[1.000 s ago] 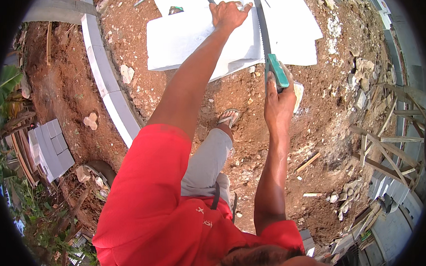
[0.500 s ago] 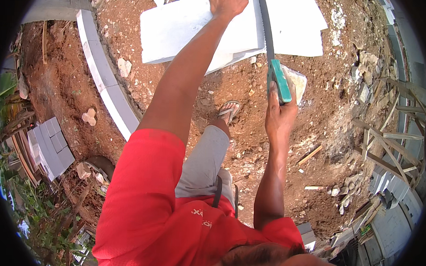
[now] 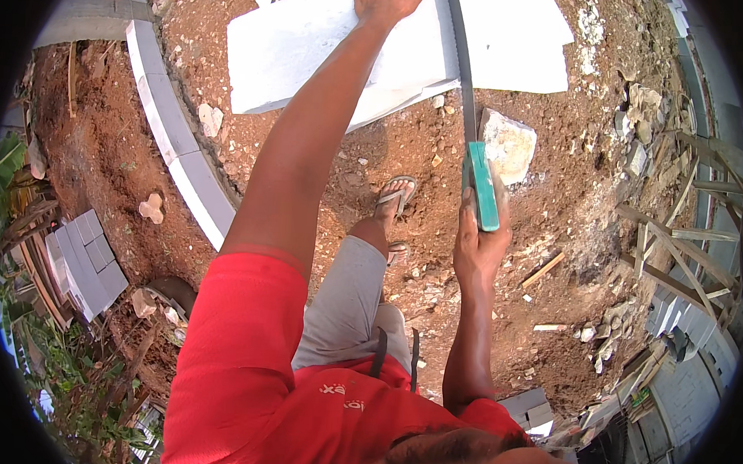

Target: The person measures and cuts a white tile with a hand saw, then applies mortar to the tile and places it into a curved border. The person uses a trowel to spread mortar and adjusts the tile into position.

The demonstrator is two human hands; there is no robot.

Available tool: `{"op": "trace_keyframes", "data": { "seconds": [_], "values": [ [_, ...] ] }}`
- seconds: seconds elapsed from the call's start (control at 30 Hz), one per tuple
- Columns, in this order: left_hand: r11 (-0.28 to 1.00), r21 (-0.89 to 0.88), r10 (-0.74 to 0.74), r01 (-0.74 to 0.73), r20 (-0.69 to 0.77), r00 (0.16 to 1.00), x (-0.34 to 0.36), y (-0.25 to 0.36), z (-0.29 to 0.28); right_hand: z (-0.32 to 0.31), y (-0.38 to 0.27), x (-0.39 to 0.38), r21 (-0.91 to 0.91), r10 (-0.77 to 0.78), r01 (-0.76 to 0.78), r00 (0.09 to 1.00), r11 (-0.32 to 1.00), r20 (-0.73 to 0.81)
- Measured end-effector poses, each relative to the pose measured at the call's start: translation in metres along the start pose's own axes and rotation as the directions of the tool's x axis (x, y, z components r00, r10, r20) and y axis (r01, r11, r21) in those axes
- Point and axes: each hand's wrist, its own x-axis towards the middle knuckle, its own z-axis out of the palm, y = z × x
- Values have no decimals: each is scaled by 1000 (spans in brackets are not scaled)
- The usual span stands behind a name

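My right hand point(image 3: 480, 244) is wrapped round the green handle of a handsaw point(image 3: 484, 195). Its long dark blade runs up and away, lying along the edge of a white slab point(image 3: 300, 58) and crossing over the pale stack. Whether the teeth sit in a cut, I cannot tell. On top of the slab, left of the blade, rests my left hand point(image 3: 388, 3), palm down. The frame's top edge cuts off most of its fingers. Another white slab point(image 3: 517, 49) lies to the right of the blade.
A pale rock point(image 3: 509, 147) sits beside the saw handle on reddish, stony soil. A curved row of grey kerb blocks point(image 3: 167, 118) runs along the left. Grey pavers point(image 3: 88, 251) are stacked farther left. Wooden frames point(image 3: 682, 243) stand at the right. My sandalled foot point(image 3: 395, 198) is below the slabs.
The saw and my right hand have drawn back toward me, uncovering more of the rock. My left hand stays on the slab, slightly higher in the picture.
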Motion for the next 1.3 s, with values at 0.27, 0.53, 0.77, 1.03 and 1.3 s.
{"op": "trace_keyframes", "data": {
  "seconds": [0.27, 0.53, 0.77, 1.03, 1.3],
  "values": [
    [974, 196, 164, -116, -245, 956, 19, -28, 46, 2, -19, 19, -4, 83, -83, 996, 997, 22],
    [977, 207, 94, -55, -186, 978, 37, -45, 44, -35, 22, -62, -25, -75, 76, 996, 997, 40],
    [982, 155, 146, -105, -284, 947, 30, -36, 56, -3, -30, 20, 78, 118, -121, 992, 990, 43],
    [951, 295, 152, -94, -181, 972, 43, -60, 56, -27, 19, -77, 43, 7, -7, 1000, 999, -14],
    [985, 167, 63, -38, -146, 987, 28, -29, 28, 14, -27, 39, 56, 7, -10, 998, 998, 61]
  ]
}}
